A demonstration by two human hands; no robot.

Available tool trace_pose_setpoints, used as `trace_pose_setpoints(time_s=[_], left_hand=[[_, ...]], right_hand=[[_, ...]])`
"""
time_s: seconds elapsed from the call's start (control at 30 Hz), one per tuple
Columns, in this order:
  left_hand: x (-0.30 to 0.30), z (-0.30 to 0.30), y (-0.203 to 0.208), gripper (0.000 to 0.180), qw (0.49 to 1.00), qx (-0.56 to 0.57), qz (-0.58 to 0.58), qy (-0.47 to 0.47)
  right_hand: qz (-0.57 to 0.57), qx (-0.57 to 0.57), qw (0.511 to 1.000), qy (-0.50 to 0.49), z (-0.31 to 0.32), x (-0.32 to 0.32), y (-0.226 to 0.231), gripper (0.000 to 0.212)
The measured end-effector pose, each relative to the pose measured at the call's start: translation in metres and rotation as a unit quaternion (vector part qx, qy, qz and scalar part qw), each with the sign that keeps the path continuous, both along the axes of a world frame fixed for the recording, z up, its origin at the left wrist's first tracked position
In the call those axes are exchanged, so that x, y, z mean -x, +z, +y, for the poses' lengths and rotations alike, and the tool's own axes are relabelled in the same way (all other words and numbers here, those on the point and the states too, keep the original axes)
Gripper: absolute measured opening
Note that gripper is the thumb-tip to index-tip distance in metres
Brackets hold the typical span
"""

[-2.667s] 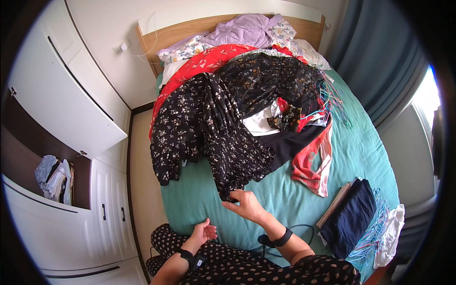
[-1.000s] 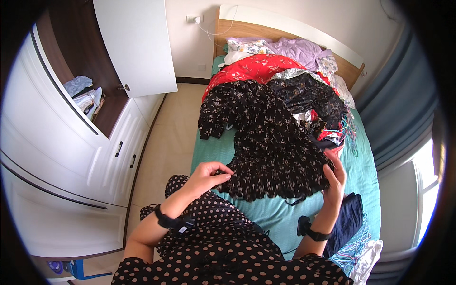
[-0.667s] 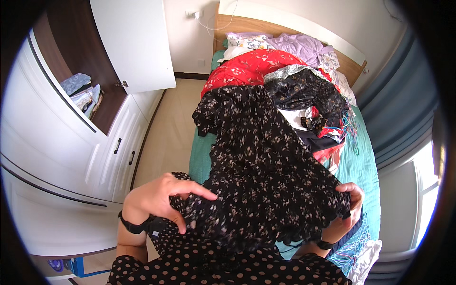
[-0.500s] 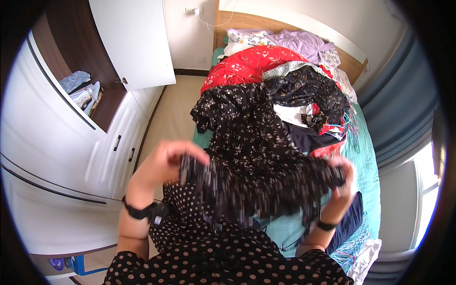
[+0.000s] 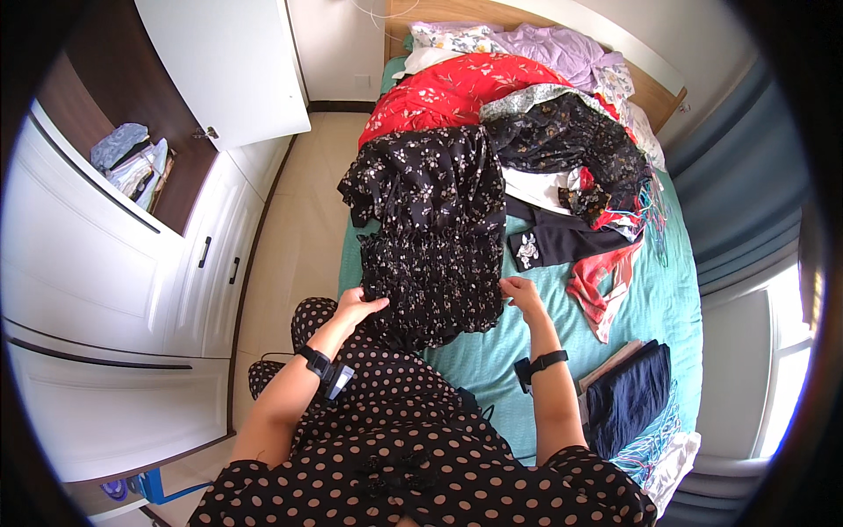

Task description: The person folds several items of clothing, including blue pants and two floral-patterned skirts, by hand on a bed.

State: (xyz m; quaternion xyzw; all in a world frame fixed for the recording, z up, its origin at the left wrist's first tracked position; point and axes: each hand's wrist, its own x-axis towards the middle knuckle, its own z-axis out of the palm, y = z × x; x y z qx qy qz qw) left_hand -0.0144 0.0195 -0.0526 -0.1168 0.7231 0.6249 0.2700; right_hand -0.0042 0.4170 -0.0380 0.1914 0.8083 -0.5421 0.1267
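Note:
A black floral garment (image 5: 430,237) with a gathered, stretchy lower part lies on the bed in front of me. At its left edge my left hand (image 5: 358,307) is closed, pinching the fabric. My right hand (image 5: 522,294) pinches the opposite edge of the gathered part. The garment's near end droops by my lap. Beyond it a red floral cloth (image 5: 439,97) is spread. To its right lie a dark patterned garment (image 5: 562,145), a black piece with a white flower motif (image 5: 562,244) and a red and pink cloth (image 5: 606,285).
Folded dark blue clothes (image 5: 628,400) and a bundle of thin wire hangers (image 5: 654,443) lie near my right arm on the green sheet (image 5: 544,378). An open white cupboard (image 5: 97,237) holding folded clothes (image 5: 136,167) stands on the left. Blue curtains (image 5: 746,167) hang at right.
The garment was raised and blurred, its near end folded up between my hands; now it lies flatter. Both hands have come closer together, the right moving left.

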Motion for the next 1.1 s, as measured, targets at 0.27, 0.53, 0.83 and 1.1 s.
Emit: trace_pose_setpoints(time_s=[0.27,0.53,0.83,1.1], left_hand=[[-0.016,0.004,0.033,0.041,0.968,0.133,0.028,-0.212],[0.034,-0.046,0.147,0.040,0.949,-0.158,0.232,-0.146],[0.061,-0.113,0.458,0.043,0.833,-0.358,0.416,-0.071],[0.039,-0.177,0.491,0.030,0.864,0.146,0.481,-0.001]], right_hand=[[-0.019,-0.077,0.983,0.163,-0.012,-0.029,0.013,0.039],[0.203,-0.052,0.957,0.201,-0.049,0.032,0.183,0.025],[0.463,0.158,0.840,0.234,-0.120,0.119,0.486,0.042],[0.386,-0.112,0.855,0.328,-0.178,0.111,0.491,0.047]])
